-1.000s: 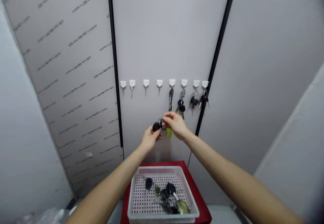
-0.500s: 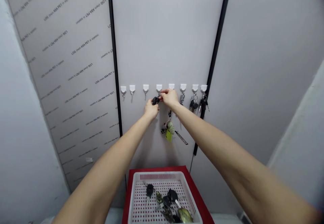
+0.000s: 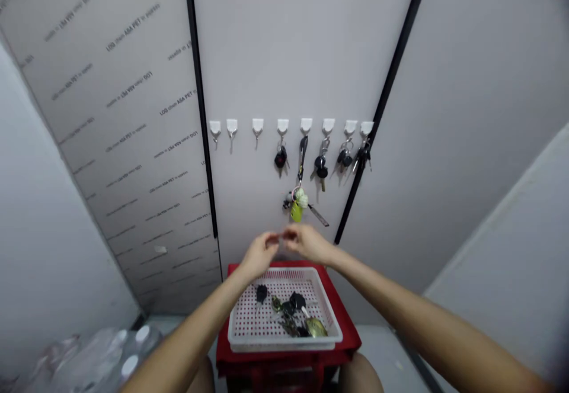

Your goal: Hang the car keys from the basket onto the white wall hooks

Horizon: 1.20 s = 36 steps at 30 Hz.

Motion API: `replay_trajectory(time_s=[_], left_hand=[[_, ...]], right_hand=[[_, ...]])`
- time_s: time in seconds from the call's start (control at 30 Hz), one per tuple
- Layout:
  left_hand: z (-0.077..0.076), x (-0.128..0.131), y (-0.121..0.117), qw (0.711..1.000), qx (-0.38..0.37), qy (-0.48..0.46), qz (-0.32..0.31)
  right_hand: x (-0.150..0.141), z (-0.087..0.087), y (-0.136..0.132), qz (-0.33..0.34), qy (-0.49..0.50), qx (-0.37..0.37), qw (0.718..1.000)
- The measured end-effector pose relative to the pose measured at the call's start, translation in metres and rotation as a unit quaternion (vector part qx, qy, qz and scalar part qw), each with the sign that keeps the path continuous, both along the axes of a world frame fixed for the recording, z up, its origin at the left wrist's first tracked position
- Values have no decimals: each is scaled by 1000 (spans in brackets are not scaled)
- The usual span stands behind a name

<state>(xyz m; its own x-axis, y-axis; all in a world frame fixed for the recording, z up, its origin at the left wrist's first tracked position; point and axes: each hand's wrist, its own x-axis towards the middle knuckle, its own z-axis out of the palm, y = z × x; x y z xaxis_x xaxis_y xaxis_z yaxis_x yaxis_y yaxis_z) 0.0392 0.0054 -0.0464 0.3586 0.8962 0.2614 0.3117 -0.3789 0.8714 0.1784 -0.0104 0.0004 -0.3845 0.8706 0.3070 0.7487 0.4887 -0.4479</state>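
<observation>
My left hand (image 3: 260,255) and my right hand (image 3: 307,242) hover just above the far rim of a white plastic basket (image 3: 239,344), fingertips close together. Both look loosely curled, fingers apart, with nothing visible in them; motion blurs the fingertips. In the basket lie several keys, among them a black-headed key (image 3: 261,293), another black key head (image 3: 297,301) and a gold-green keychain piece (image 3: 316,327). Above my hands, a black car key (image 3: 280,157) hangs from a white wall hook (image 3: 283,125). Beside it hangs a strap keychain with a yellow-green charm (image 3: 296,210).
More bunches of keys (image 3: 321,166) hang on hooks to the right. Bare hooks (image 3: 258,125) are on the left. The basket stands on a red stool (image 3: 351,335). Plastic bottles (image 3: 142,335) lie at the lower left. Black strips (image 3: 198,85) edge the wall panel.
Both hands have come down from the hook row to above the basket. The black car key they were holding at the hook now hangs there freely. The view has tilted downward.
</observation>
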Motion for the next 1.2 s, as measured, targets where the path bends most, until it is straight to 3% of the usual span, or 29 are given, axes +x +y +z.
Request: replay_trajectory(time_s=[0.07,0.13,0.2,0.27,0.43,0.53,0.7,0.8,0.97,1.1,1.2], left_hand=[[-40,-8,-23,996,-13,76,-38],[-67,-14,-41,987,-11,147,-70],[-79,-17,-53,976,8,195,-95],[-82,-17,-57,968,24,223,-111],[-83,-16,-54,961,25,242,-130],[-84,-17,-53,961,15,244,-131],[-84,-15,-52,961,6,259,-98],[-84,-14,-51,960,-12,272,-71],[-83,-16,-51,973,-13,227,-40],[-72,-12,-52,994,-17,105,-36],[-60,-4,-52,997,-7,27,-73]], right_hand=[[9,-45,-23,48,-100,-102,989],[16,-79,-41,54,-166,-148,973],[19,-98,-53,44,-199,-152,967],[19,-106,-59,29,-210,-138,967],[13,-109,-61,19,-185,-130,974],[9,-108,-61,19,-162,-164,973],[1,-105,-62,-47,-199,-212,956],[0,-106,-61,-42,-171,-204,963],[5,-94,-54,-41,46,-237,970],[1,-72,-48,-30,270,-310,911],[-8,-59,-44,-28,358,-328,873]])
